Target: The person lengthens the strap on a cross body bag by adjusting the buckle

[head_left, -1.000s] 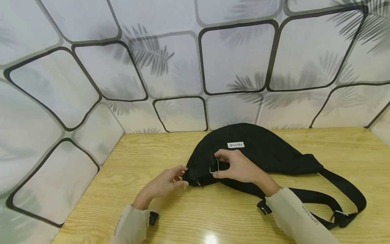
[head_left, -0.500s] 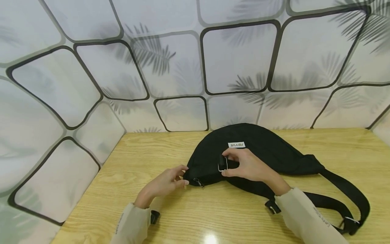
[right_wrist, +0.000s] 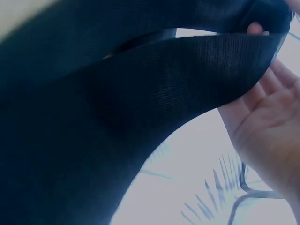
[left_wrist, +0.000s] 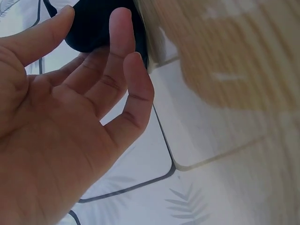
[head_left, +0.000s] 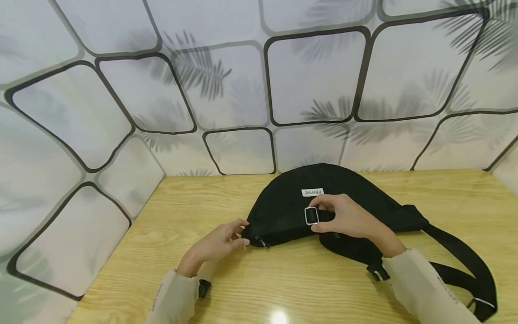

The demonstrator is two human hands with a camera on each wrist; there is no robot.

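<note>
**Silver metal slide buckle (head_left: 306,216) between a thumb and a finger**

The right hand (head_left: 350,216) pinches the buckle, first finger at the top, thumb at the bottom. From that hand, the buckle is at 9 o'clock. A black strap (right_wrist: 178,77) bends round near its fingers in the right wrist view.

The left hand (head_left: 218,240) has its thumb and bent fingers round the pointy end of the black cloth waist bag (head_left: 352,193). In the left wrist view, gaps show between some of these fingers. A little zipper pull (head_left: 263,243) is just beside it, at 3 o'clock.

The bag lies on the table, round edge toward 12 o'clock. Its held end is at 8 o'clock. A white name tag (head_left: 313,192), with upside-down letters, is at 12 o'clock from the buckle. A black plastic clip (head_left: 378,272) is at 5 o'clock from the right hand, touching the right sleeve (head_left: 429,285). More strap leaves the bag at 3 o'clock and loops down toward 4.

Below it all is a yellow wood-grain table (head_left: 243,283). Behind, at 12 o'clock, stands a pale wall (head_left: 230,85) with dark-lined boxes and gray leaves.
</note>
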